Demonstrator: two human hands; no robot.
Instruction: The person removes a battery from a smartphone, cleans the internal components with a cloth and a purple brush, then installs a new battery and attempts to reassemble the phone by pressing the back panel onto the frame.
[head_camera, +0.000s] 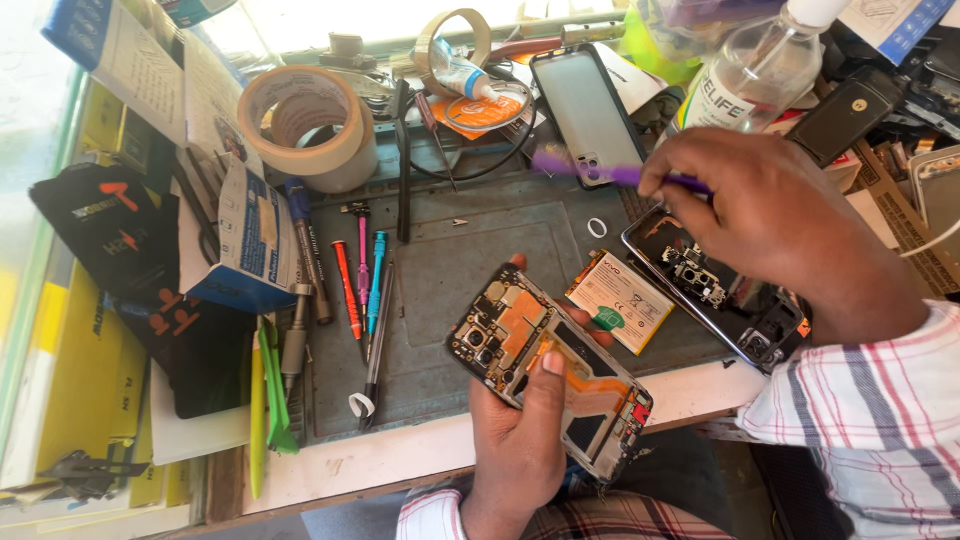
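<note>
The opened phone (550, 375) lies in the left hand (520, 430), thumb pressed on its middle. Just beyond its fingertips sits a battery (620, 300). The right hand (770, 215) pinches a purple tool (600, 172) above a second phone frame (715, 290).

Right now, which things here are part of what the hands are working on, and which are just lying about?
In hand:
left hand holds opened phone
right hand holds purple tool

Lying about:
battery
tape roll
screwdrivers
clear bottle
</note>
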